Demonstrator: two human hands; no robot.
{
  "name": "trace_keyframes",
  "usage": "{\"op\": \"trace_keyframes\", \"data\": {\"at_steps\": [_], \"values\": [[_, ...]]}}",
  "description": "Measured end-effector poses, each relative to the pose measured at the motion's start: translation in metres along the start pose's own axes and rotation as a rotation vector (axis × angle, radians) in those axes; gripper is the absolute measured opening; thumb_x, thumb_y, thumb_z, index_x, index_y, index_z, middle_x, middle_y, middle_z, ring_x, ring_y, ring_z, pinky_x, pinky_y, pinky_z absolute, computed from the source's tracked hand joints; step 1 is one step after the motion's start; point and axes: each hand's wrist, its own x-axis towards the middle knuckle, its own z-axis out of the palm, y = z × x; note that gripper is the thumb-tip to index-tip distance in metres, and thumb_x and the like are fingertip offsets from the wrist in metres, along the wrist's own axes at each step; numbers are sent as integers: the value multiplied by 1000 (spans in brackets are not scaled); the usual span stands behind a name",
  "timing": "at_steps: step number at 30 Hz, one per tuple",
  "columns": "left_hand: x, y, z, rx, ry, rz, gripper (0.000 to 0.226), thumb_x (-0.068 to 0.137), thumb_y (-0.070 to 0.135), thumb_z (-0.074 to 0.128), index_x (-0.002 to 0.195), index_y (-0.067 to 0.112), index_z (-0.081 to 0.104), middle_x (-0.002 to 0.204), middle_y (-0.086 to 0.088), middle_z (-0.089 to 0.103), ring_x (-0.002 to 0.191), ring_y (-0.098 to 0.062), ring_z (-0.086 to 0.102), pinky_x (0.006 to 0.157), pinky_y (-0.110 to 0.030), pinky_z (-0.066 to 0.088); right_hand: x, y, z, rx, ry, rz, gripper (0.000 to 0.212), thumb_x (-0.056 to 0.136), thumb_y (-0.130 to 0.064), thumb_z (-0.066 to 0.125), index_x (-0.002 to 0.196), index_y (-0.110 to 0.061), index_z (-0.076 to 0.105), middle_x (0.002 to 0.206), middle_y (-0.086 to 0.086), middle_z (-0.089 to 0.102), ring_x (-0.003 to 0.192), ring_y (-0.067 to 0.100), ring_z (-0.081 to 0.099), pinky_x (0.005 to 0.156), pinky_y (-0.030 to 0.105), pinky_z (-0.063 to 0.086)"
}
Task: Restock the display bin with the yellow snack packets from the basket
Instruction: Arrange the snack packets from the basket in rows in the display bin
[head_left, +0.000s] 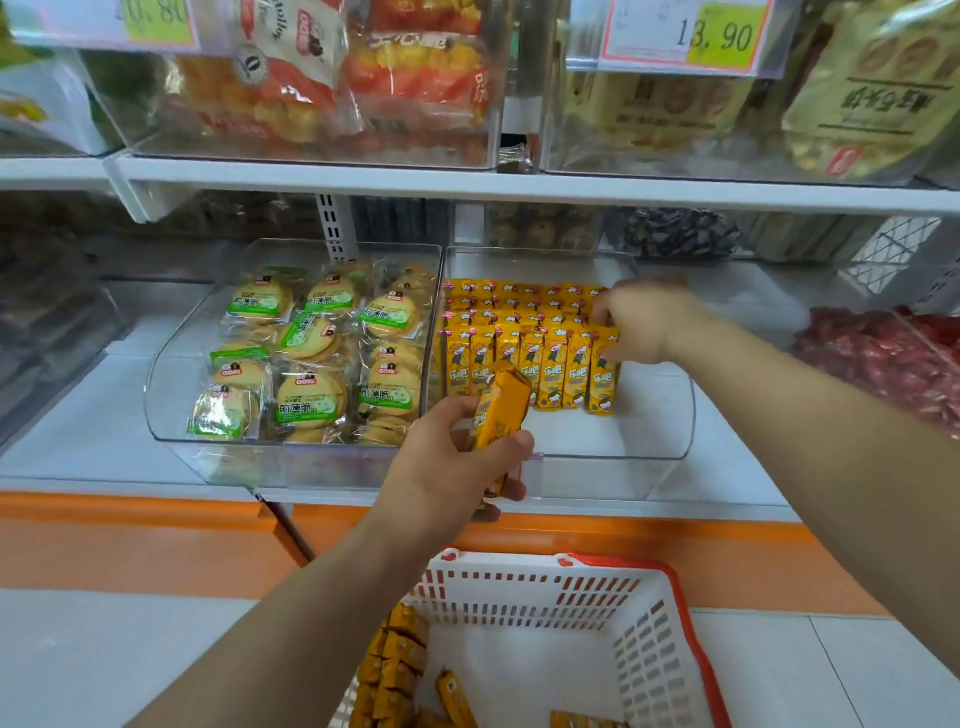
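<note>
Basket, white with a red rim, sits below both wrists; loose packets lie heaped against its wall under the left forearm, with a couple more scattered on its floor. Above it the left hand grasps the held packets, a small stack of orange-yellow wrappers tilted upward, thumb on one side and fingers curled round the other, just in front of the clear bin. Beyond that hand, inside the bin, rows of yellow packets stand upright, each showing a cartoon figure, a red mark at the top and a green band low down; they fill the back and the side nearer the left hand. The right hand reaches into the bin and pinches the end packet of the front row between thumb and curled fingers. Bare bin floor shows under and in front of this hand. Left of the left hand, the biscuit bin holds round biscuits in clear wrappers with green labels.
</note>
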Motion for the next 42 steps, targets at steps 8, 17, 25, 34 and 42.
{"op": "trace_keyframes", "data": {"at_steps": [8,17,25,34,42], "values": [[-18,2,13,-12,-161,39,36,92,7,73,118,29,61,106,-6,74,76,-11,74,62,-21,58,-140,-47,-25,1024,182,-35,12,89,-25,72,100,-29,68,81,-11,69,72,0,61,63,12,45],[-35,1,30,-12,-153,124,45,81,15,85,116,35,65,103,8,77,94,-16,74,74,-30,64,-176,-60,-17,1657,-44,22,37,86,-21,73,120,-11,63,85,10,75,72,20,71,64,28,58],[-24,8,28,-155,-1,171,54,73,31,82,121,18,63,103,-13,77,96,-25,75,72,-27,60,-181,-52,-11,1372,-104,-171,16,82,-18,80,76,-25,67,75,-4,69,73,19,66,72,41,57],[-18,17,49,-8,66,293,49,73,39,75,121,29,70,110,3,75,96,-15,76,76,-30,63,-171,-51,-14,1438,118,-201,46,94,-22,67,131,-46,53,100,-5,67,83,17,72,67,30,60],[43,29,72,421,77,302,29,89,27,79,114,29,65,98,14,69,90,-10,70,68,-24,57,-156,11,3,1414,509,128,31,84,-15,77,101,-34,60,88,-4,68,72,26,68,73,57,57]]}}
